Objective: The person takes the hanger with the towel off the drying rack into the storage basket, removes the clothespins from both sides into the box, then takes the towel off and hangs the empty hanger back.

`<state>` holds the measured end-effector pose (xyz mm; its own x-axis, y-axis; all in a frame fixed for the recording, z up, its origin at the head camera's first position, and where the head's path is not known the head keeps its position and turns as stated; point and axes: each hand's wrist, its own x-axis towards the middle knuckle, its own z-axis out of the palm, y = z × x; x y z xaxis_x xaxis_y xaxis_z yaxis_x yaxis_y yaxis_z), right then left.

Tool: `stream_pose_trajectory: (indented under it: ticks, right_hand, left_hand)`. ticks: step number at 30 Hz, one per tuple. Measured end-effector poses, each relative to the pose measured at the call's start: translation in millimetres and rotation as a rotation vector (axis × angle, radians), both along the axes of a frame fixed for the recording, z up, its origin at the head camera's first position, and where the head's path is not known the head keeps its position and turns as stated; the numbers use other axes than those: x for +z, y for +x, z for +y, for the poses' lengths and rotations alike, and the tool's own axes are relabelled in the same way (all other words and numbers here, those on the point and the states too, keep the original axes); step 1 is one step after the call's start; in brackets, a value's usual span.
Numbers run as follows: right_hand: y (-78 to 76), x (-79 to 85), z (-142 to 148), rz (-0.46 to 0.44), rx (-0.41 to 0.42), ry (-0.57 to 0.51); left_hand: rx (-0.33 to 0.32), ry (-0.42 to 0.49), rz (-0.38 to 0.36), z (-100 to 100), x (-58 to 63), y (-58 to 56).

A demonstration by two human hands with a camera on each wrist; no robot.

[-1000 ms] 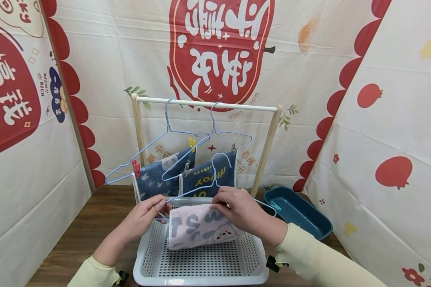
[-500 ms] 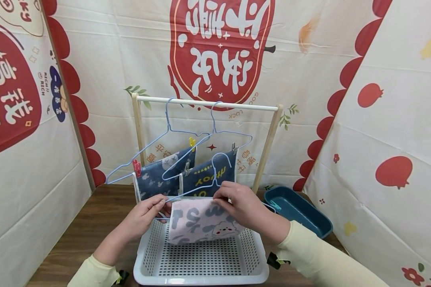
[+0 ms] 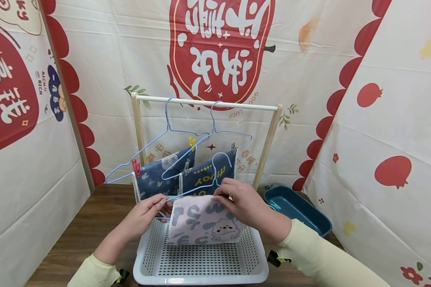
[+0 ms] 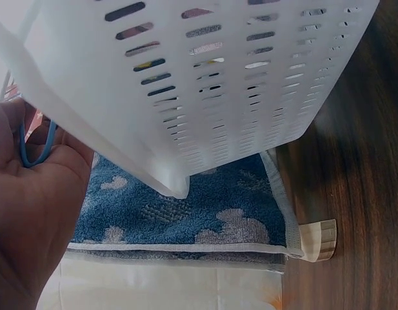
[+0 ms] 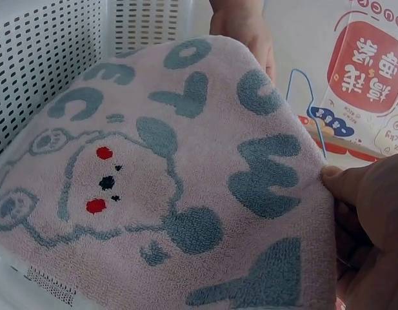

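Note:
My left hand grips the left end of a blue wire hanger; in the left wrist view the hanger's curved end shows between its fingers. A pink towel with grey letters and a bear face lies over the hanger's lower part. My right hand pinches the towel's upper edge between thumb and fingers, as the right wrist view shows. The towel's front hangs down into a white perforated basket. The hanger's right end is mostly hidden behind my right hand and the towel.
Behind the basket stands a rack with a white bar and wooden posts. Two blue hangers hang there with dark blue towels held by clothespins. A teal tray with a light-blue clothespin sits at the right on the wooden table.
The right hand has lifted the towel's upper edge slightly, and more of the bear print shows. The left hand stays at the hanger's left end.

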<state>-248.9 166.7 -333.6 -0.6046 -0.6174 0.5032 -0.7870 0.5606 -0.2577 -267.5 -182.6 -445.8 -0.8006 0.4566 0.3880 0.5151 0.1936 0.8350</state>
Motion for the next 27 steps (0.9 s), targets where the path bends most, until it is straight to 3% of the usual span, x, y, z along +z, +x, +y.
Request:
stream_pose_trajectory:
  ticks: [27]
  right_hand:
    - [-3.3,19.1,5.7,0.147,0.041,-0.065]
  left_hand:
    - [0.04,-0.019,-0.014,0.3,-1.9,0.0]
